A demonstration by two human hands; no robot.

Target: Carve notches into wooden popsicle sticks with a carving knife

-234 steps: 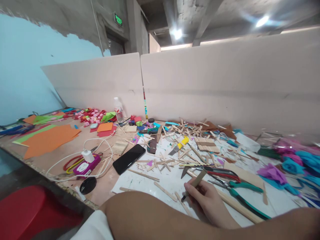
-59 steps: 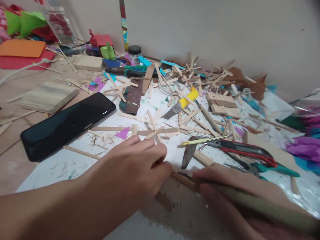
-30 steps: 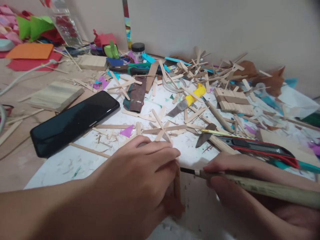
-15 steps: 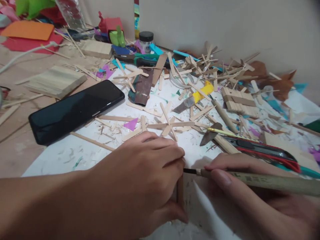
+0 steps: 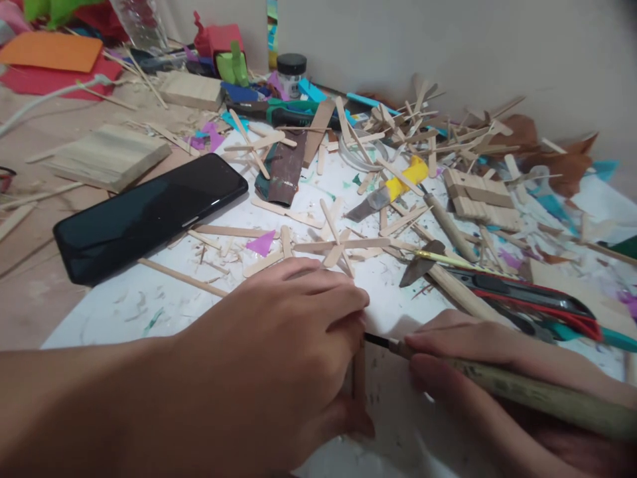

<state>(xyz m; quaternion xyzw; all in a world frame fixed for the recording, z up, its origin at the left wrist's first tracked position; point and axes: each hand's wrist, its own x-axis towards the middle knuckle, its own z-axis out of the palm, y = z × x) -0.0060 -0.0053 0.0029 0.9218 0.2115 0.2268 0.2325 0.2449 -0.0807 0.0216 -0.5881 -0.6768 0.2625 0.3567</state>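
My left hand [image 5: 298, 352] is closed over a small wooden piece [image 5: 359, 372] low in the middle; only its brown right edge shows, the rest being under my fingers and thumb. In my right hand [image 5: 478, 372] lies a carving tool [image 5: 542, 395] with a pale wooden handle, held like a pen. Its thin dark metal shaft [image 5: 377, 340] points left and meets the wooden piece beside my left fingers. The tip is hidden there. White paper [image 5: 398, 392] lies beneath both hands.
A black phone [image 5: 149, 216] lies at left. Craft sticks [image 5: 343, 244] lie beyond my hands, near a yellow-handled blade [image 5: 388, 189]. A red-and-black cutter [image 5: 532, 295] and a wooden-handled tool with a dark head [image 5: 423, 264] lie close above my right hand. Wood blocks [image 5: 109, 156] sit back left.
The carving tool's handle end has swung down toward me with my right hand, so the shaft slopes more. My left hand has barely moved. The view has shifted slightly.
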